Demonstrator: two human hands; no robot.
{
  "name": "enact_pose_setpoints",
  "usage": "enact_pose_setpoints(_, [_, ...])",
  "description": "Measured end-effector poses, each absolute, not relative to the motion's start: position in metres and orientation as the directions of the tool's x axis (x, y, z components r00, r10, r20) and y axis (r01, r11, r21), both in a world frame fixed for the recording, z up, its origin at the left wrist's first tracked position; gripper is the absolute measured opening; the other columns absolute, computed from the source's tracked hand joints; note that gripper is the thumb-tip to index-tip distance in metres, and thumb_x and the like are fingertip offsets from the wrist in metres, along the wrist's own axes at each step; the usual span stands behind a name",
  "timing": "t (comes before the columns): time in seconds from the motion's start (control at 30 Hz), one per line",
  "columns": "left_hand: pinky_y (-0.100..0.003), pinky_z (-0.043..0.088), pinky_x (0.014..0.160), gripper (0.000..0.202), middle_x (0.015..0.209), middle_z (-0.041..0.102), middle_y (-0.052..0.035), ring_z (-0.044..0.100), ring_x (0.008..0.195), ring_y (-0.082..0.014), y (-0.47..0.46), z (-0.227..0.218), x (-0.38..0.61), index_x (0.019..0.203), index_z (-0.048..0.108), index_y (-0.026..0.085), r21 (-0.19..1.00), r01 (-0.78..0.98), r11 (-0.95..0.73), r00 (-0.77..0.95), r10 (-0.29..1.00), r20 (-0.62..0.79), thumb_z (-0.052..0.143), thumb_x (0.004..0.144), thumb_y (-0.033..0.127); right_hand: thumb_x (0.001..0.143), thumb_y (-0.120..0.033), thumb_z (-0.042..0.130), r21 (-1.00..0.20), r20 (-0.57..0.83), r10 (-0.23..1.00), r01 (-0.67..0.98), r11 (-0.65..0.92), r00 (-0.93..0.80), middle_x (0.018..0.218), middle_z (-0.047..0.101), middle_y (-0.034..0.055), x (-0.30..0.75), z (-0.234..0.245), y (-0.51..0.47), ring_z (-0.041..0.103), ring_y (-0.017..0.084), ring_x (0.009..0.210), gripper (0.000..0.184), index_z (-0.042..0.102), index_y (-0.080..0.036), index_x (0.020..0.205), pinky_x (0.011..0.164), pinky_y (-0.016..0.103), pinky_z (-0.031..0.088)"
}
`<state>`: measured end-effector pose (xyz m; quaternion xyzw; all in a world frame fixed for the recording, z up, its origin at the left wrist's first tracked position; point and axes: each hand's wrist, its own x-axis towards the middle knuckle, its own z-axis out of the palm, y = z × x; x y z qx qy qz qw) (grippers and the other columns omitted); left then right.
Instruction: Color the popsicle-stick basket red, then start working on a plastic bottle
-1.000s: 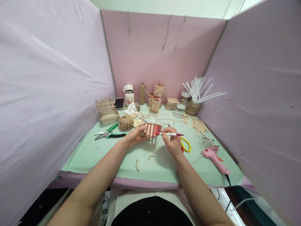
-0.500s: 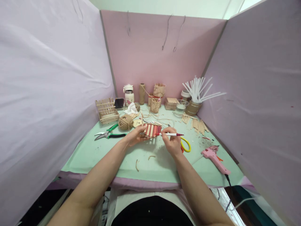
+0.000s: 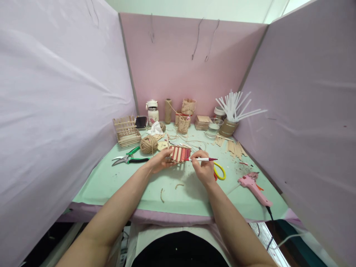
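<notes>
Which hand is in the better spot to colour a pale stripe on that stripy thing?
Probably the right hand: it holds the marker with the tip at the striped piece. The left hand is busy holding that piece.

Striped panel (image 3: 180, 154), scissors (image 3: 224, 173) partly hidden by hands (image 3: 160, 161) (image 3: 204, 170); arms (image 3: 111, 205) (image 3: 230, 217) cut off.

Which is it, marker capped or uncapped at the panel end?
Uncapped: the marker in the right hand shows a narrow red tip at the striped panel.
</notes>
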<state>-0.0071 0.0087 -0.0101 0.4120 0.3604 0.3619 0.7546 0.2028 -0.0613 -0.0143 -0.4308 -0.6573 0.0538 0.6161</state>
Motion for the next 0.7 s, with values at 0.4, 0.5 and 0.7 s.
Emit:
enact_pose_setpoints(0.4, [-0.041, 0.062, 0.094, 0.054, 0.123, 0.077, -0.0152, 0.077, 0.094, -0.0250, 0.0079, -0.0102, -0.0060, 0.120, 0.072, 0.020, 0.885, -0.247, 0.395, 0.473, 0.846, -0.245, 0.092, 0.076, 0.045, 0.088, -0.027, 0.058, -0.613, 0.752, 0.646, 0.500, 0.612, 0.131, 0.069, 0.069, -0.0007, 0.2027, -0.0132, -0.0629, 0.063, 0.022, 0.073, 0.017, 0.062, -0.027, 0.071, 0.082, 0.039, 0.047])
enact_pose_setpoints(0.5, [-0.040, 0.062, 0.093, 0.055, 0.123, 0.077, -0.0150, 0.078, 0.094, -0.0249, 0.0078, -0.0090, -0.0066, 0.120, 0.072, 0.020, 0.882, -0.244, 0.403, 0.478, 0.841, -0.253, 0.091, 0.076, 0.045, 0.088, -0.026, 0.058, -0.611, 0.757, 0.639, 0.494, 0.619, 0.135, 0.071, 0.070, -0.0008, 0.2027, -0.0140, -0.0626, 0.064, 0.022, 0.074, 0.017, 0.062, -0.026, 0.072, 0.083, 0.039, 0.047])
enact_pose_setpoints(0.7, [-0.038, 0.063, 0.090, 0.057, 0.126, 0.077, -0.0153, 0.078, 0.094, -0.0249, 0.0061, -0.0058, -0.0058, 0.121, 0.073, 0.019, 0.883, -0.244, 0.402, 0.478, 0.842, -0.251, 0.093, 0.074, 0.044, 0.090, -0.029, 0.059, -0.615, 0.760, 0.628, 0.498, 0.611, 0.168, 0.074, 0.072, 0.0004, 0.2024, -0.0148, -0.0607, 0.066, 0.022, 0.076, 0.017, 0.064, -0.026, 0.075, 0.084, 0.041, 0.047])
